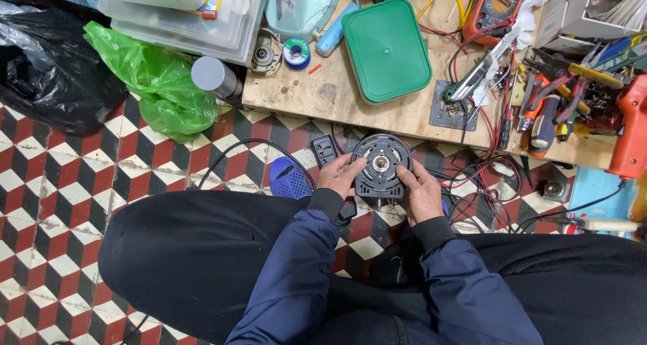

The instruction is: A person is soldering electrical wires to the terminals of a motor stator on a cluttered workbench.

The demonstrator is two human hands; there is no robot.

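Observation:
A round black motor housing with vent slots and a metal hub at its middle is held between my knees, above the tiled floor. My left hand grips its left edge with the fingers curled onto the face. On the other side, my right hand clasps the right and lower edge. Both arms wear dark blue sleeves with black cuffs.
A low wooden board lies ahead with a green lid, a multimeter, pliers and screwdrivers and red wires. Plastic boxes, a green bag, a black bag, a grey can are at left; an orange tool at right.

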